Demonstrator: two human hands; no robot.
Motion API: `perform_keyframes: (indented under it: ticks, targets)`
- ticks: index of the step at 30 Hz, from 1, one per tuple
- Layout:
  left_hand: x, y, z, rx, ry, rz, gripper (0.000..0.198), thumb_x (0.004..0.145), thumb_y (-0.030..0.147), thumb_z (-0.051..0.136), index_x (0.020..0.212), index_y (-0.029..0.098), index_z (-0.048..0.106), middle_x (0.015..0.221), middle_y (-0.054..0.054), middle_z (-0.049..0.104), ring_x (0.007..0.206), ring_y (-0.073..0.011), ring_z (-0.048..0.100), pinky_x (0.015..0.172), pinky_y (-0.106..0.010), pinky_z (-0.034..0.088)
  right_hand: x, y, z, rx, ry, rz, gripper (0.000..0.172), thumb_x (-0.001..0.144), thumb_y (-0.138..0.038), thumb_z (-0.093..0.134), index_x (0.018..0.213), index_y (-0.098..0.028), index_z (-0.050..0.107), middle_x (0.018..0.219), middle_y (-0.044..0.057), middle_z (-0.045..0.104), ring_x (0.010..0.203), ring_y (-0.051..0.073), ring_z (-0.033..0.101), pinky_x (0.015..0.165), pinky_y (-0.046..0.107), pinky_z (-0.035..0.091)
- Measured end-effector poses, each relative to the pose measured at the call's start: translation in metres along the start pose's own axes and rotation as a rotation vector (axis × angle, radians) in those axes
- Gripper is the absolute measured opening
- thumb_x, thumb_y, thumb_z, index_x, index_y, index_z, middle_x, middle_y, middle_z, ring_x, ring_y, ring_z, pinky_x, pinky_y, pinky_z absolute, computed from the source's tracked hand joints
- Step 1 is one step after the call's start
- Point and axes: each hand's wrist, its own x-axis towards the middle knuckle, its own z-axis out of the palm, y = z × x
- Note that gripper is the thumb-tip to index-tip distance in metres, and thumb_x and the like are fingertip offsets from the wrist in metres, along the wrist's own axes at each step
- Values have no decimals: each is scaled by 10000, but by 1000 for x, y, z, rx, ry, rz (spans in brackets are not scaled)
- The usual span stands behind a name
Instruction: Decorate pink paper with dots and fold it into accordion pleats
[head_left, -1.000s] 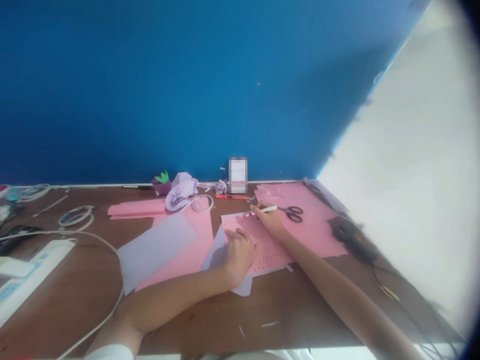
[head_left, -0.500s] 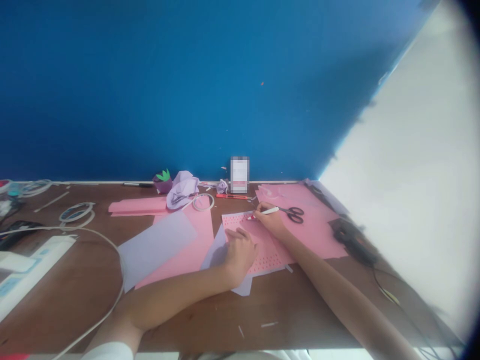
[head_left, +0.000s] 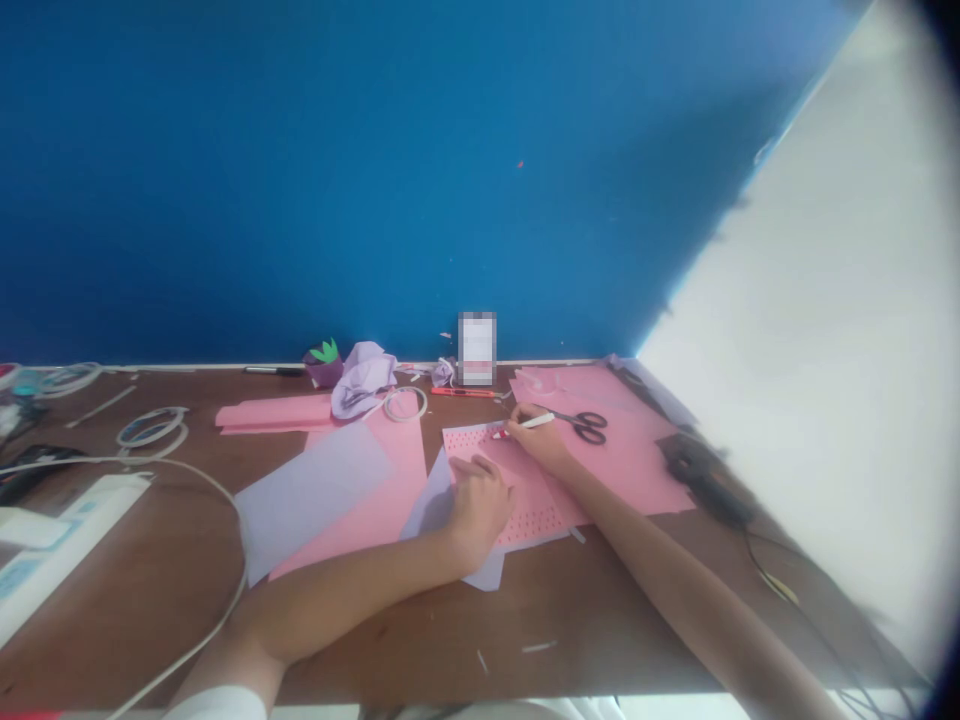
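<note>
A pink sheet of paper (head_left: 534,490) with rows of small red marks along its top and bottom lies on the table. My left hand (head_left: 481,505) rests on its left part, fingers stretched out, with nothing held. Pinched in my right hand (head_left: 531,425) is a white marker pen (head_left: 536,421), its red tip at the sheet's upper marks. Under the sheet, a piece of lilac paper (head_left: 491,573) sticks out at the left and bottom. Scissors (head_left: 589,428) with black handles lie just right of my right hand, on more pink paper (head_left: 634,465).
A phone (head_left: 477,348) with a blurred screen leans against the blue wall. An orange-red cutter (head_left: 463,392) lies before it. Left are lilac paper (head_left: 315,490), crumpled lilac paper (head_left: 364,380), a tape roll (head_left: 406,404) and a power strip (head_left: 71,550). A dark corded tool (head_left: 705,480) lies right.
Almost nothing differs. The marker stays at the upper rows of the sheet with at most a tiny shift, and my left hand keeps its place; the whole view has moved slightly.
</note>
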Motion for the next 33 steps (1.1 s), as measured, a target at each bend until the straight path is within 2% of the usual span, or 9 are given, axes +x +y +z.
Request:
perform_keyframes:
  ticks: [7,11,19,33]
  targets:
    - [1,0,0,65,28,22,585,927,417,420,1263,-51,519,1114,-375,585,1025,-400,613,605,-348,497,-1,-8,-9,105,39,26,111,699,-229,519,612,-202,454,562,-29,484,545,125,435,515,242,325]
    - [1,-1,-1,20,9,26,596,932,396,411,1271,-87,490,1141,-406,551,1006,-404,621,590,-337,497,-2,-12,-15,76,58,19,120,674,-201,509,583,-207,431,547,-30,477,537,128,441,511,247,320]
    - [1,0,1,37,12,-17,630,923,433,404,1286,-77,481,1153,-420,533,901,-379,654,551,-319,482,-3,-9,-13,64,45,23,126,687,-221,513,583,-208,443,533,-35,476,528,126,429,513,252,313]
    - [0,0,-1,-38,-5,-19,619,925,407,425,1296,-88,463,1173,-424,519,1019,-426,608,602,-353,505,-3,-8,-12,0,14,36,146,699,-262,547,594,-205,463,556,-33,487,558,127,426,522,247,313]
